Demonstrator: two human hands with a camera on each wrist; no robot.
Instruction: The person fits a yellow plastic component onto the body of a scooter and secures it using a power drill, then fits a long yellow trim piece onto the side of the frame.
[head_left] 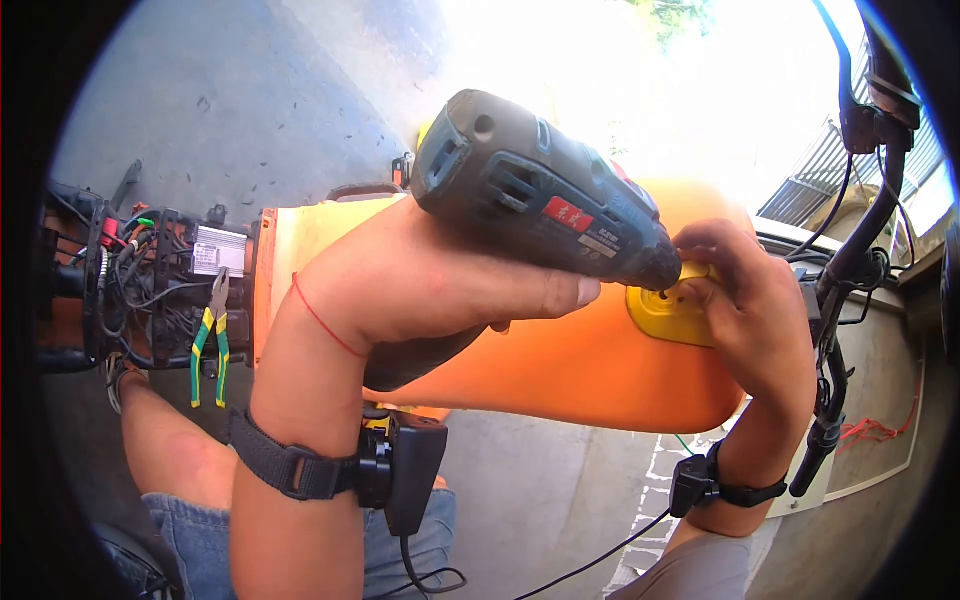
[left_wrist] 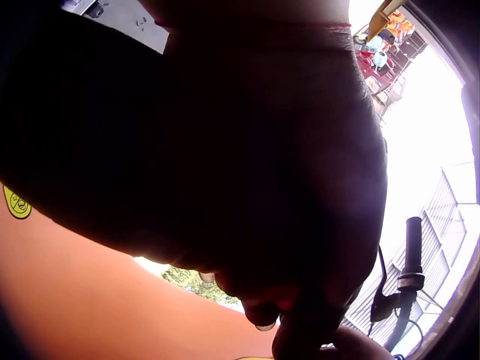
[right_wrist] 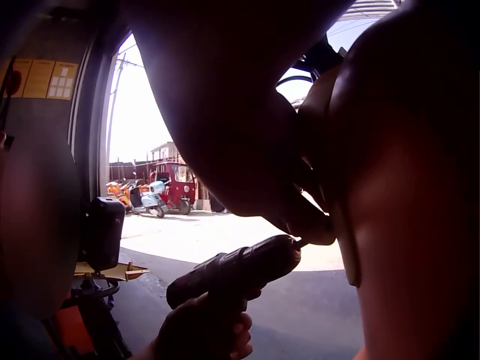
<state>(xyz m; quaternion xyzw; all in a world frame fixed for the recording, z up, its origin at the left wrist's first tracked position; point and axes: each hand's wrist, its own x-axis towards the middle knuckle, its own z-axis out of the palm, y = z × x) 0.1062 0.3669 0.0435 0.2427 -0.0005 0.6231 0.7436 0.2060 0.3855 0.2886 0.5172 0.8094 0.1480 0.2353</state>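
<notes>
Left hand (head_left: 440, 285) gripped drill (head_left: 540, 200); right hand (head_left: 755, 300) pinched yellow plate (head_left: 670, 318) on orange panel (head_left: 580, 375). Advised: drill square to plate, pressure light.

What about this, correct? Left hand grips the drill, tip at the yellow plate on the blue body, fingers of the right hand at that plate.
Wrong in one point: the body is orange, not blue; the head view shows it. The left hand grips the drill, tip at the yellow plate on the orange body, fingers of the right hand at that plate.
</notes>
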